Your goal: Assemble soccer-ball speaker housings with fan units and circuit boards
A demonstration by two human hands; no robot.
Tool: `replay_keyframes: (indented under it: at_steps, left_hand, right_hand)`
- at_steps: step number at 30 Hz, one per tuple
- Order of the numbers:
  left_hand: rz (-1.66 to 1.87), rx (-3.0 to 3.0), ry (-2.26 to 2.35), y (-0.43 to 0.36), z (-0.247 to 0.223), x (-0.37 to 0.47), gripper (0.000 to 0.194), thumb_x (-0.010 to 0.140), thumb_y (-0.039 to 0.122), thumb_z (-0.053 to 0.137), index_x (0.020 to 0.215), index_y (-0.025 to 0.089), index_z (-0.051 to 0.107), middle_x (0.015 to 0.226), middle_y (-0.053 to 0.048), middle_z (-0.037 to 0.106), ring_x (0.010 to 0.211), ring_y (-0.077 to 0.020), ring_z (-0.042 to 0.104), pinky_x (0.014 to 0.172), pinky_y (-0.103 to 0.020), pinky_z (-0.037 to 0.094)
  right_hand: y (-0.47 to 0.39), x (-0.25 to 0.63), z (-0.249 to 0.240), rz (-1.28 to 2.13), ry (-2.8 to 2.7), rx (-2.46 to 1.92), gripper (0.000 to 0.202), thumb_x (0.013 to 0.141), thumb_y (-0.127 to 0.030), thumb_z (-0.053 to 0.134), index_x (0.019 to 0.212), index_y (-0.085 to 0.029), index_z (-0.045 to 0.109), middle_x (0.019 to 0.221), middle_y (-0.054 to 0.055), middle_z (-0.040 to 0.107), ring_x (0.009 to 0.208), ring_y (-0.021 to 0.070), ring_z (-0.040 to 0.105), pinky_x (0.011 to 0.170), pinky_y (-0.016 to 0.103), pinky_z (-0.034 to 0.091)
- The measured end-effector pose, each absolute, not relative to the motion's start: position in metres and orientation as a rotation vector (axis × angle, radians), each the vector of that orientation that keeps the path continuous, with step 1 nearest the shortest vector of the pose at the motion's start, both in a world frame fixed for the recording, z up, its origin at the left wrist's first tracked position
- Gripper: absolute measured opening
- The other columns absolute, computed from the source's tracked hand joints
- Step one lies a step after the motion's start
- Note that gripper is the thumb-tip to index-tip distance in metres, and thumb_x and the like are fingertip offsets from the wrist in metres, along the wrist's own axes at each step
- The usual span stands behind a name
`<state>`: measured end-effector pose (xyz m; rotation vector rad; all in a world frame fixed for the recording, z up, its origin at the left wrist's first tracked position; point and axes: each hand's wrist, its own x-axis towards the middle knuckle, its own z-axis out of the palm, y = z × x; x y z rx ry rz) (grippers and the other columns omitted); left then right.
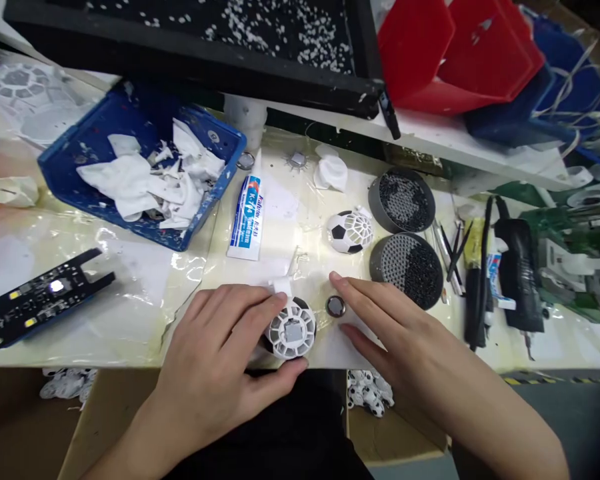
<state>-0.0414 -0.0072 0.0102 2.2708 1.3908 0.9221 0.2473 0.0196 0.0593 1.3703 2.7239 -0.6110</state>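
My left hand [230, 353] is wrapped round a white ball part [293, 331] with openings round its face and a small grey square in the middle. Beside it, my right hand [390, 320] has its thumb and fingers apart around a small round metal ring [335, 306] on the table; no contact with it can be made out. Behind the ring lies a black and white football-patterned shell [351, 231]. A blue and white K-704 tube [247, 217] lies behind my left hand.
Two grey round trays [407, 270] of black bits are at the right, near tweezers [460, 250] and black-handled tools [520, 280]. A blue bin [180, 239] holds white scraps. A circuit board [45, 297] lies left. Overhead are a shelf [430, 141] and black tray [195, 63].
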Motion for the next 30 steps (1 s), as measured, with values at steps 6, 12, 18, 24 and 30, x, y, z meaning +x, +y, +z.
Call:
replay_keyframes:
  at_steps: [6, 12, 18, 24, 30]
  left_hand:
    - [0.919, 2.27, 1.393, -0.005, 0.01, -0.04, 0.043, 0.098, 0.035, 0.082, 0.133, 0.015, 0.067, 0.123, -0.011, 0.076, 0.11, -0.0289, 0.072, 0.089, -0.044, 0.053]
    - [0.928, 2.274, 1.4, -0.006, 0.011, -0.04, 0.043, 0.099, 0.036, 0.081, 0.133, 0.015, 0.067, 0.123, -0.012, 0.077, 0.11, -0.029, 0.072, 0.089, -0.044, 0.053]
    - [0.929, 2.279, 1.392, -0.005, 0.01, -0.04, 0.043, 0.099, 0.037, 0.081, 0.132, 0.014, 0.068, 0.122, -0.012, 0.077, 0.109, -0.0287, 0.072, 0.089, -0.044, 0.053]
    - [0.908, 2.28, 1.394, -0.004, 0.011, -0.04, 0.043, 0.099, 0.037, 0.082, 0.133, 0.014, 0.067, 0.122, -0.012, 0.077, 0.11, -0.029, 0.073, 0.09, -0.045, 0.054]
    - [0.889, 2.299, 1.399, -0.005, 0.013, -0.04, 0.04, 0.102, 0.037, 0.079, 0.133, 0.016, 0.066, 0.123, -0.013, 0.076, 0.11, -0.0298, 0.072, 0.089, -0.045, 0.054]
  right_hand:
    - [0.035, 0.25, 0.058, -0.619, 2.788, 1.123, 0.077, 0.111, -0.011, 0.054, 0.18, -0.032, 0.026, 0.162, 0.008, 0.06, 0.147, 0.0286, 0.06, 0.126, 0.051, 0.058]
    - [0.04, 0.239, 0.058, -0.584, 2.847, 1.202, 0.044, 0.112, -0.023, 0.06, 0.156, -0.025, 0.061, 0.134, 0.011, 0.068, 0.118, 0.0278, 0.073, 0.096, 0.046, 0.068]
    - [0.028, 0.242, 0.049, -0.677, 2.955, 1.5, 0.034, 0.108, -0.022, 0.071, 0.141, -0.027, 0.068, 0.132, 0.008, 0.068, 0.116, 0.0218, 0.073, 0.099, 0.038, 0.064]
    - [0.016, 0.24, 0.039, -0.754, 3.027, 1.682, 0.031, 0.103, -0.012, 0.076, 0.129, -0.026, 0.068, 0.128, 0.006, 0.074, 0.119, 0.0209, 0.071, 0.1, 0.038, 0.061]
    - [0.01, 0.239, 0.038, -0.744, 2.984, 1.696, 0.025, 0.105, -0.014, 0.073, 0.127, -0.026, 0.068, 0.126, 0.006, 0.075, 0.118, 0.0229, 0.07, 0.101, 0.042, 0.059]
